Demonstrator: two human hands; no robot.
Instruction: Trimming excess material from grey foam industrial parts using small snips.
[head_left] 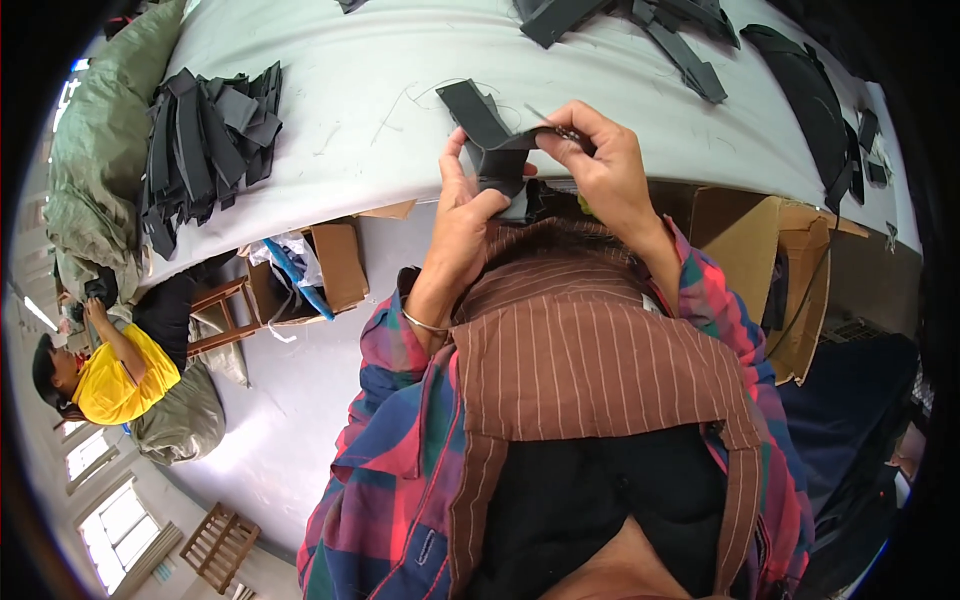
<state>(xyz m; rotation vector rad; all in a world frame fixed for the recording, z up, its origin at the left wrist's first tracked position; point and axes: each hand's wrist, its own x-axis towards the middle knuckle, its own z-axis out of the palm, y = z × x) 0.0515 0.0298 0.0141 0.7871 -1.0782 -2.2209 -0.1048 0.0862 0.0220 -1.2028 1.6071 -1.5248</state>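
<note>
My left hand point(466, 215) grips a dark grey fabric piece point(487, 135) at its lower end, just off the near edge of the white table point(380, 90). The piece is bent, one end rising over the table. My right hand point(600, 160) pinches a small metal tool point(556, 127), which looks like thread snips, against the upper edge of the same piece. Both hands are close together in front of my striped brown apron.
A stack of dark fabric strips point(210, 140) lies on the table's left. More dark pieces point(690, 45) and curved black parts point(810, 100) lie at the far right. Open cardboard boxes point(320, 270) point(790, 270) stand under the table. A seated person in a yellow shirt point(120, 375) is at the left, by green sacks point(100, 150).
</note>
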